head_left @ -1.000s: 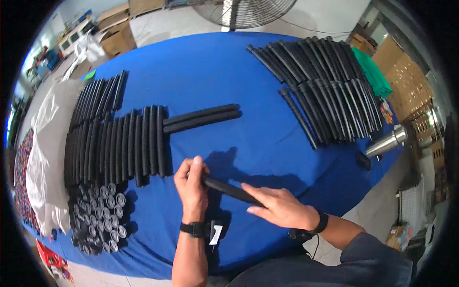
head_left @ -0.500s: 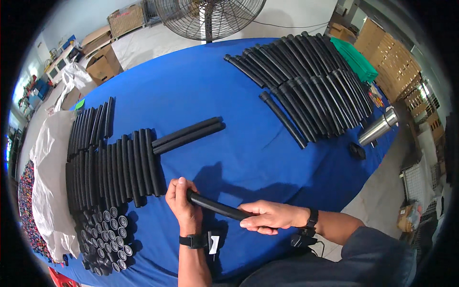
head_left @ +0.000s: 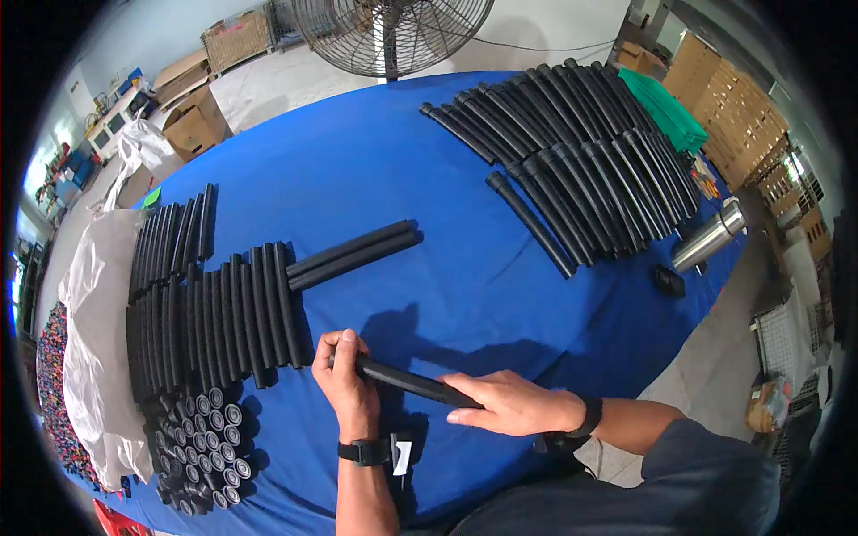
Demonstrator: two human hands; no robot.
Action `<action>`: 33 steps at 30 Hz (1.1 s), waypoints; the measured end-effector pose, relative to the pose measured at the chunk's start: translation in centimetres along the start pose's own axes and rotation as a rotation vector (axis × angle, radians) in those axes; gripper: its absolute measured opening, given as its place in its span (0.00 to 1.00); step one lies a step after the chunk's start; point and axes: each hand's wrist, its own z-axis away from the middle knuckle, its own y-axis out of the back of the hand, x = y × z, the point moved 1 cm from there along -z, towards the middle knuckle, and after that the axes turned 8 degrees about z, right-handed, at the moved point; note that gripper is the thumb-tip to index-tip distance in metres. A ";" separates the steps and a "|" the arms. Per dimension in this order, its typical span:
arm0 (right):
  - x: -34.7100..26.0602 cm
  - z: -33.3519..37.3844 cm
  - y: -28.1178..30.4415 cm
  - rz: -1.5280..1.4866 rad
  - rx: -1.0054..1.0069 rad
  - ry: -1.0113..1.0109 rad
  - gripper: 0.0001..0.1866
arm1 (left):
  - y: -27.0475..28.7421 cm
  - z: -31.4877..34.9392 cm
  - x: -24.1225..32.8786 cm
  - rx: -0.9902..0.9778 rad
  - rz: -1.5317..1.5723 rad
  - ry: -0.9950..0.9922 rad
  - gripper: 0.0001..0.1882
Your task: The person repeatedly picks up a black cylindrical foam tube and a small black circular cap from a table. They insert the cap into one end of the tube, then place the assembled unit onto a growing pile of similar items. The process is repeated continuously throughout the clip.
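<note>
A black tube (head_left: 407, 379) lies across both my hands above the near part of the blue-covered table. My left hand (head_left: 347, 384) is closed around its left end, thumb up; a small dark part shows beyond the thumb, and I cannot tell if it is the tube's end or a separate piece. My right hand (head_left: 518, 406) grips the other end, which is hidden under the palm and fingers. To the left lie rows of similar black tubes (head_left: 237, 313). Below them stand several round black caps (head_left: 217, 418), grey rings showing.
Capped black tubes (head_left: 572, 196) are laid in rows at the far right, by a green bin (head_left: 666, 112) and a steel bottle (head_left: 710, 241). Two loose tubes (head_left: 353, 255) lie mid-table. A white plastic bag (head_left: 98, 348) covers the left edge. A large fan (head_left: 391, 36) stands behind.
My right hand has slid a little left along the tube and turned palm-down over its end. My left hand keeps its hold, almost unmoved.
</note>
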 end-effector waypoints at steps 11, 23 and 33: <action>0.5 -1.0 4.1 0.358 0.233 0.053 0.16 | -1.4 0.7 0.7 -0.045 0.061 0.076 0.22; 15.4 -11.2 40.1 1.106 0.858 -0.591 0.23 | -1.6 0.4 -0.4 -0.297 -0.196 0.109 0.29; 18.9 -14.0 42.3 1.136 0.833 -0.753 0.24 | -1.8 0.2 -0.3 -0.312 -0.246 0.132 0.30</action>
